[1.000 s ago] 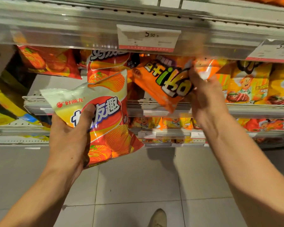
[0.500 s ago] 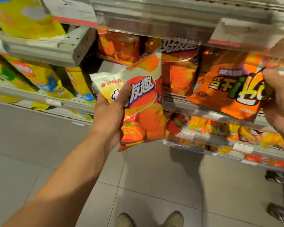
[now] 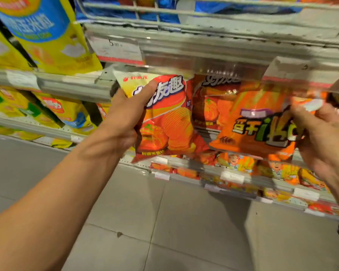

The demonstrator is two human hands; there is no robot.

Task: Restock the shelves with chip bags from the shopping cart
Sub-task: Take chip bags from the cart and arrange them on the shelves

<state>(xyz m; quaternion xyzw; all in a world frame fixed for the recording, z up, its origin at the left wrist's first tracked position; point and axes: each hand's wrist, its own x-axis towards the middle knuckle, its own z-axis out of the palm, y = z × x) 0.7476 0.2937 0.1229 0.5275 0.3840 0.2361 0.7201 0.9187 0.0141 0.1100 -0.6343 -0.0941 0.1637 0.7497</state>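
My left hand [image 3: 123,116] grips a red and yellow chip bag [image 3: 164,122] by its left side and holds it upright in front of the middle shelf [image 3: 204,132]. My right hand [image 3: 321,133] grips an orange chip bag [image 3: 258,122] by its right edge, tilted, at the same shelf's front. Behind them a matching red bag [image 3: 213,102] stands on that shelf. The shopping cart is out of sight.
The upper shelf's rail [image 3: 204,53] with a price tag [image 3: 115,49] hangs just above the bags. Yellow bags [image 3: 53,40] fill the left shelves. Lower shelves [image 3: 243,178] hold small orange packs. Grey tiled floor [image 3: 164,222] lies below.
The view has swung left and closer to the shelves. My left hand has raised the red bag toward the middle shelf. My right hand still holds the orange bag, now further right.
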